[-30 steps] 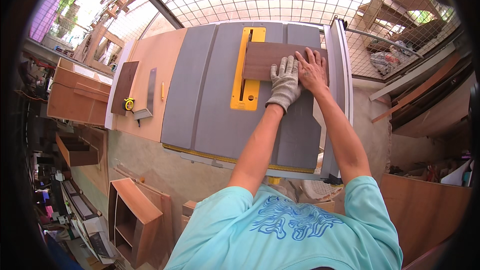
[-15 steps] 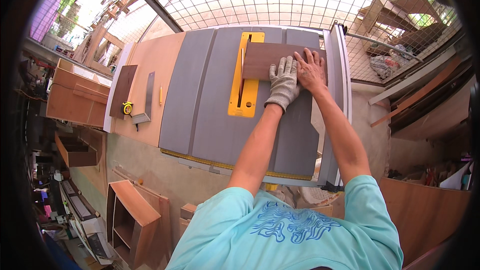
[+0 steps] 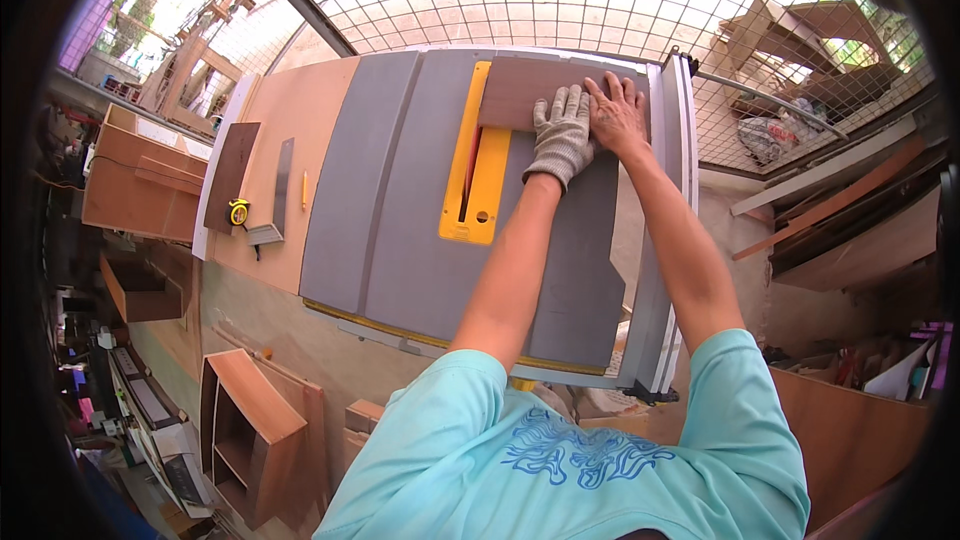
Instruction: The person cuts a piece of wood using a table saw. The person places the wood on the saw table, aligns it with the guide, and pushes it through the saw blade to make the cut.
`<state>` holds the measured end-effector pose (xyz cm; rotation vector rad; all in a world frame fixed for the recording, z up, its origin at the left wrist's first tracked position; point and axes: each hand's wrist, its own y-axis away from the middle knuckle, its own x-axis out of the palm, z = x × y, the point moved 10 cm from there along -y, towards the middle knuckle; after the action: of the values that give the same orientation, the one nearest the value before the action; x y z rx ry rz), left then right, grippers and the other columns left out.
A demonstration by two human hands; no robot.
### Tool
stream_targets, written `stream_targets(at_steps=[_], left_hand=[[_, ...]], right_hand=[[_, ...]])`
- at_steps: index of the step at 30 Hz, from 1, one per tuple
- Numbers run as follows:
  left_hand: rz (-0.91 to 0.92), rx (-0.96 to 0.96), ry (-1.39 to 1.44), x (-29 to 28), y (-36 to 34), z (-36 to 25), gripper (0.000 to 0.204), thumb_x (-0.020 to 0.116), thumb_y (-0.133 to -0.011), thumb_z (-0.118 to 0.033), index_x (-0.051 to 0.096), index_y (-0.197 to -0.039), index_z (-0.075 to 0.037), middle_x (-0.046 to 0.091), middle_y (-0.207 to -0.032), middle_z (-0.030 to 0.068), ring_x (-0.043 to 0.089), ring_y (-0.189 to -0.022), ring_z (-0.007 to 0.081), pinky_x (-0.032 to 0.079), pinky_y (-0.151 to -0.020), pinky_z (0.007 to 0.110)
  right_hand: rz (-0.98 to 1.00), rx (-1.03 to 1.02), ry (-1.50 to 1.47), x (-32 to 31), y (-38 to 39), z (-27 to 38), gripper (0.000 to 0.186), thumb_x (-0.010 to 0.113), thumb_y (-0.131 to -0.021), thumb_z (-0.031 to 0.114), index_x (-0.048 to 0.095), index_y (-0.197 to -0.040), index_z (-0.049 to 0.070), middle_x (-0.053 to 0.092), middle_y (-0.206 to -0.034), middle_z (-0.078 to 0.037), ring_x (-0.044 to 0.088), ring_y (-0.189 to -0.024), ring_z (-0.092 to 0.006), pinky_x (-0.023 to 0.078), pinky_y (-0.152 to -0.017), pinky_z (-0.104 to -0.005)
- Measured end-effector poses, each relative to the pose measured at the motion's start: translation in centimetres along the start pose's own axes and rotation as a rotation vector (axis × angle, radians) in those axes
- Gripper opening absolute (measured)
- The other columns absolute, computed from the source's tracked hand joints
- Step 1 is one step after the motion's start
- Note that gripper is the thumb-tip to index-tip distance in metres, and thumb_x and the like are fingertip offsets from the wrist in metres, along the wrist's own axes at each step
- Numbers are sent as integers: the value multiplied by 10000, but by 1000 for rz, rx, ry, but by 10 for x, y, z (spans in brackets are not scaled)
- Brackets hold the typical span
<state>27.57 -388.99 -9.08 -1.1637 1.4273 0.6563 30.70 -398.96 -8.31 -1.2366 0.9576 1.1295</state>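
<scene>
A dark brown wooden board [image 3: 522, 90] lies flat across the far part of a grey table saw top [image 3: 410, 230]. Its left end covers the far part of the yellow insert plate [image 3: 488, 175], and a reddish strip shows in the plate's slot. My left hand [image 3: 562, 135], in a grey knitted glove, presses on the board's near edge with fingers stretched out. Beside it and touching the board's right part is my bare right hand [image 3: 617, 115], its fingers spread flat. Neither hand is wrapped around anything. Where the saw blade meets the board is hidden.
On the light wood panel [image 3: 275, 160] at left lie a brown strip [image 3: 232, 165], a try square [image 3: 282, 190], a yellow pencil [image 3: 304, 190] and a tape measure [image 3: 238, 211]. A metal rail [image 3: 682, 200] edges the saw's right. Wire mesh [image 3: 520, 0] stands beyond; a cabinet carcass [image 3: 255, 410] is lower left.
Both hands and the board have slid away from me along the saw top, toward its far edge. More of the yellow plate shows behind the board. The view has shifted slightly.
</scene>
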Motion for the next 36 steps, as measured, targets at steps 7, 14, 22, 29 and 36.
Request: stream_targets(at_steps=[7, 14, 22, 29, 36], left_hand=[[-17, -13, -45, 7, -43, 7, 867, 691, -893, -445, 371, -1632, -123, 329, -1712, 100, 278, -1589, 288, 135, -1250, 616], [-10, -42, -100, 9, -73, 22, 872, 675, -918, -481, 350, -1641, -118, 302, -1726, 99, 260, -1597, 279, 129, -1253, 616], [-59, 1, 60, -1, -86, 6, 878, 671, -917, -575, 407, -1614, -111, 341, -1707, 97, 259, -1596, 295, 102, -1259, 633], [-186, -95, 2, -8, -87, 15, 853, 646, -938, -567, 399, -1616, -112, 311, -1712, 121, 213, -1601, 360, 87, -1266, 652], [-228, -126, 86, -5, -77, 12, 561, 583, -999, -336, 548, -1485, -59, 417, -1646, 136, 283, -1565, 358, 193, -1276, 557]], right_hand=[[34, 19, 49, 9, -42, -13, 493, 384, -1092, 408, 440, -1580, 363, 333, -1700, -90, 286, -1545, -396, 211, -1244, -588], [28, -16, 23, 8, -77, -9, 506, 391, -1080, 416, 482, -1566, 311, 368, -1671, -127, 342, -1518, -413, 240, -1248, -570], [211, -32, -49, 24, -157, -83, 829, 512, -997, 668, 394, -1612, 125, 499, -1573, -197, 433, -1480, -398, 282, -1217, -600], [484, -64, -329, 16, -201, -67, 929, 835, -733, 617, 590, -1479, 121, 677, -1381, -172, 613, -1315, -348, 400, -1166, -466], [407, 74, -254, -81, -212, -69, 750, 913, -690, 423, 687, -1318, 80, 755, -1210, -132, 685, -1190, -278, 489, -1034, -410]])
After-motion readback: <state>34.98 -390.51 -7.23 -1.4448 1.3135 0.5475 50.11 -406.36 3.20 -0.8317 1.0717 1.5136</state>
